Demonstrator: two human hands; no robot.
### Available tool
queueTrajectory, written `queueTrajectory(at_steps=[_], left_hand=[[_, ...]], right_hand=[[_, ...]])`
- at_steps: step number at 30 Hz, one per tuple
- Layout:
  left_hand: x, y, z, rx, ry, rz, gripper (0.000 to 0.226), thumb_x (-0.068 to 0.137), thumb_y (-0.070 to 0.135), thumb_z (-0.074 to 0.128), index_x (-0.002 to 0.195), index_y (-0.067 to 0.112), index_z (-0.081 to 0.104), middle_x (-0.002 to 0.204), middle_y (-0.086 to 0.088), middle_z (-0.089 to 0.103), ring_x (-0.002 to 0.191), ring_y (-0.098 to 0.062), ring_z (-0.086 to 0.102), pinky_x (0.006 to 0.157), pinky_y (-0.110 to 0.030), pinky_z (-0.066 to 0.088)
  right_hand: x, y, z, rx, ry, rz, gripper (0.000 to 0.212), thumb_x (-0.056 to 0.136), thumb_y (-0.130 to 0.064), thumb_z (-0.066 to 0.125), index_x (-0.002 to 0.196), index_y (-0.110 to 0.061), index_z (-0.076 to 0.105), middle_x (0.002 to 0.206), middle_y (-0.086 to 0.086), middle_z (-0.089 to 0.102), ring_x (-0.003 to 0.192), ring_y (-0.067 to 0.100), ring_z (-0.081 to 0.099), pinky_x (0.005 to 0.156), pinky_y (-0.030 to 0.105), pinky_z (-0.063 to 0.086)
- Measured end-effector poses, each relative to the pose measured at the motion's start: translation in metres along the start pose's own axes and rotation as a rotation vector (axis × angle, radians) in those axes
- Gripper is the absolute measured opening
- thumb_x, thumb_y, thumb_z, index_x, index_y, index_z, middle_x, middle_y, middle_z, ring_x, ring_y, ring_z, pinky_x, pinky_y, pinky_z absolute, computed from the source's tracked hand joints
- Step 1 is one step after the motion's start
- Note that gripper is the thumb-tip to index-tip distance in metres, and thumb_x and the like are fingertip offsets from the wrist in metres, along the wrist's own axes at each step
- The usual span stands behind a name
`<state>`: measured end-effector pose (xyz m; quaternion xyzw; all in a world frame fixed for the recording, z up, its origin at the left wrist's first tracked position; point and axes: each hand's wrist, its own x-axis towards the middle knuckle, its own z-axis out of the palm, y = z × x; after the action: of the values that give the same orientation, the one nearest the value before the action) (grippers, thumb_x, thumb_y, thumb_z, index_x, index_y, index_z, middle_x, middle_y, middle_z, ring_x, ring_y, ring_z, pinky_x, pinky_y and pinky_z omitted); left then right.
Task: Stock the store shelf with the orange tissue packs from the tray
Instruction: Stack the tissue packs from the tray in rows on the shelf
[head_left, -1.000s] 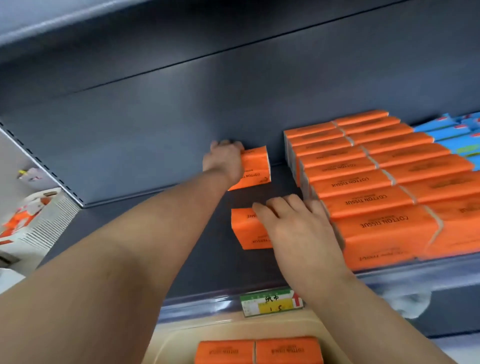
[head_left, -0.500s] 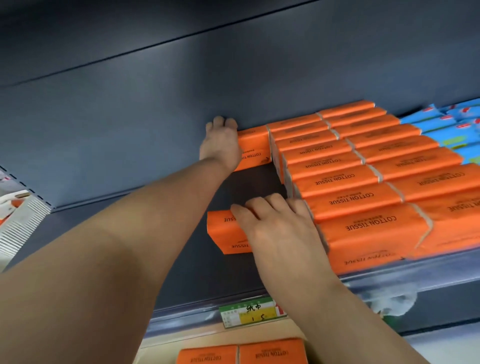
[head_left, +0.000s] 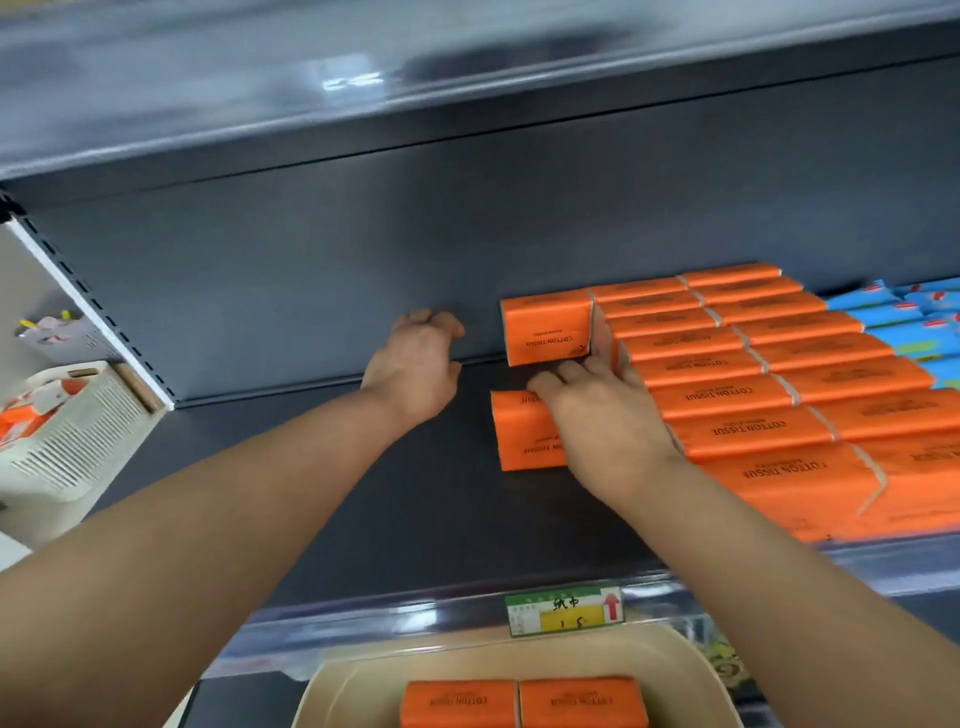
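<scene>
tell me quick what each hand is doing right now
Left hand: open, fingers loosely curled, holding nothing.
Right hand: closed on the front orange pack.

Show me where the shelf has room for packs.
Bare shelf floor from the left upright to the left hand and front pack, and ahead of that pack to the price tag. Right is crowded: orange rows, blue packs.

Forearms, two: shown bare along all that is seen of them. Left hand (head_left: 415, 364) and right hand (head_left: 602, 421): likewise shown bare.
</scene>
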<state>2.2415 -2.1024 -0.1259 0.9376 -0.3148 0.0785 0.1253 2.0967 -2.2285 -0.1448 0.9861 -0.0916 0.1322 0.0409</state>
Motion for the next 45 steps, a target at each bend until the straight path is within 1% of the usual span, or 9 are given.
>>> queueTrajectory(at_steps=[10, 16, 21, 29, 31, 37, 41, 43, 45], left_hand=[[0.0, -0.002, -0.002, -0.091, 0.011, -0.003, 0.041, 0.093, 0.017, 0.056, 0.133, 0.021, 0.046, 0.137, -0.001, 0.041, 0.126, -0.018, 0.041, 0.093, -0.035, 0.045], [0.001, -0.005, 0.008, -0.1, -0.011, 0.028, 0.041, 0.093, 0.018, 0.056, 0.133, 0.02, 0.047, 0.136, 0.0, 0.042, 0.127, -0.017, 0.041, 0.095, -0.034, 0.045], [-0.002, -0.006, 0.011, -0.117, -0.029, 0.031, 0.041, 0.094, 0.017, 0.057, 0.133, 0.019, 0.046, 0.136, 0.0, 0.042, 0.125, -0.018, 0.043, 0.096, -0.034, 0.046], [-0.034, -0.002, -0.01, -0.105, -0.019, 0.054, 0.041, 0.092, 0.017, 0.057, 0.132, 0.018, 0.047, 0.135, -0.001, 0.043, 0.127, -0.019, 0.039, 0.098, -0.035, 0.044], [-0.055, 0.002, -0.02, -0.094, 0.0, 0.072, 0.041, 0.091, 0.017, 0.057, 0.131, 0.018, 0.048, 0.134, -0.002, 0.044, 0.127, -0.021, 0.039, 0.098, -0.035, 0.043], [-0.151, 0.004, -0.024, -0.099, 0.013, 0.155, 0.041, 0.09, 0.016, 0.059, 0.13, 0.017, 0.05, 0.134, 0.0, 0.047, 0.123, -0.02, 0.041, 0.095, -0.033, 0.041], [-0.229, -0.003, 0.011, -0.171, -0.075, 0.141, 0.039, 0.088, 0.017, 0.061, 0.126, 0.019, 0.053, 0.13, 0.003, 0.051, 0.12, -0.016, 0.044, 0.096, -0.031, 0.043], [-0.262, -0.01, 0.032, -0.172, -0.125, 0.127, 0.036, 0.087, 0.021, 0.061, 0.122, 0.022, 0.055, 0.125, 0.006, 0.054, 0.118, -0.016, 0.048, 0.097, -0.033, 0.044], [-0.293, -0.018, 0.049, -0.165, -0.166, 0.105, 0.031, 0.087, 0.024, 0.06, 0.118, 0.026, 0.056, 0.12, 0.009, 0.056, 0.112, -0.013, 0.052, 0.096, -0.028, 0.044]], right_hand=[[0.098, 0.024, 0.029, -0.01, -0.03, 0.116, 0.048, 0.086, 0.001, 0.043, 0.13, -0.016, 0.046, 0.13, 0.01, 0.049, 0.124, 0.031, 0.041, 0.099, 0.045, 0.036], [0.119, 0.033, 0.037, -0.046, 0.009, 0.164, 0.046, 0.083, 0.004, 0.048, 0.127, -0.012, 0.047, 0.122, 0.013, 0.044, 0.118, 0.033, 0.042, 0.092, 0.046, 0.041], [0.117, 0.032, 0.037, -0.068, 0.023, 0.165, 0.049, 0.083, 0.004, 0.049, 0.129, -0.012, 0.046, 0.123, 0.014, 0.045, 0.118, 0.034, 0.043, 0.093, 0.046, 0.04], [0.057, 0.01, -0.001, -0.079, 0.112, 0.087, 0.054, 0.078, 0.002, 0.054, 0.13, -0.014, 0.046, 0.126, 0.011, 0.047, 0.12, 0.033, 0.042, 0.093, 0.044, 0.038], [0.026, 0.0, -0.009, -0.05, 0.159, 0.043, 0.054, 0.077, -0.002, 0.061, 0.127, -0.017, 0.049, 0.125, 0.009, 0.05, 0.118, 0.031, 0.044, 0.092, 0.043, 0.039], [-0.087, -0.031, -0.015, 0.1, 0.318, -0.079, 0.051, 0.061, -0.006, 0.079, 0.108, -0.018, 0.064, 0.1, 0.005, 0.061, 0.093, 0.031, 0.058, 0.075, 0.042, 0.048], [-0.159, -0.049, 0.01, 0.183, 0.156, -0.072, 0.047, 0.063, -0.007, 0.077, 0.105, -0.022, 0.065, 0.099, 0.0, 0.061, 0.092, 0.027, 0.059, 0.073, 0.039, 0.048], [-0.187, -0.053, 0.023, 0.213, -0.006, -0.05, 0.04, 0.071, -0.013, 0.072, 0.108, -0.025, 0.064, 0.106, -0.002, 0.062, 0.101, 0.024, 0.058, 0.081, 0.038, 0.047], [-0.209, -0.056, 0.034, 0.227, -0.139, -0.023, 0.036, 0.08, -0.018, 0.063, 0.115, -0.029, 0.061, 0.115, -0.005, 0.06, 0.109, 0.021, 0.055, 0.09, 0.036, 0.043]])
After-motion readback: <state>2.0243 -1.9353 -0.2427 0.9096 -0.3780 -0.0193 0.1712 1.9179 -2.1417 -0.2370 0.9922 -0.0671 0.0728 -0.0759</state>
